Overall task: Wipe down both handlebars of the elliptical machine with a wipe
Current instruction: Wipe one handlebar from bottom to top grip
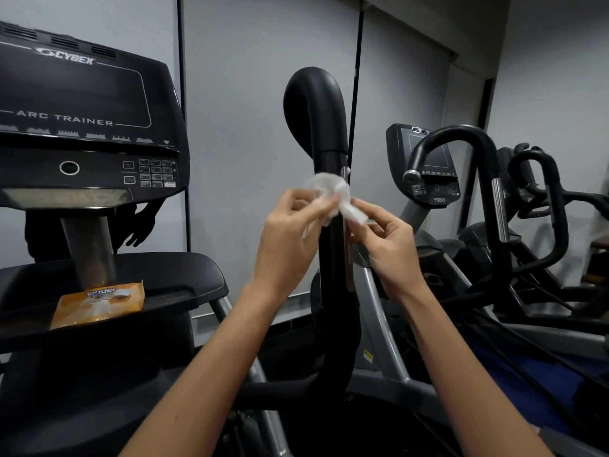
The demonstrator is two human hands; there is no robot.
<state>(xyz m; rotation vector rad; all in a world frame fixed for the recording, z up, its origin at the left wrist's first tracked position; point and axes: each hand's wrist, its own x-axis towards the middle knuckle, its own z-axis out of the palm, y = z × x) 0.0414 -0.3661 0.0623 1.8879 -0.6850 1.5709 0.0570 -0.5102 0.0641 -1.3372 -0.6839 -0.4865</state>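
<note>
A tall black handlebar (318,120) of the elliptical machine rises in the middle of the view and curves over at its top. In front of its shaft, a crumpled white wipe (333,194) is held between both hands. My left hand (290,239) pinches the wipe's left part with thumb and fingers. My right hand (385,239) pinches a stretched corner of the wipe on the right. The wipe looks blurred and sits just in front of the bar; contact with the bar cannot be told. The machine's other handlebar is out of view.
The machine's black console (85,103) marked ARC TRAINER fills the left. An orange wipes packet (99,303) lies on the tray (184,278) under the console. More elliptical machines (468,166) with curved bars stand at the right, against grey blinds.
</note>
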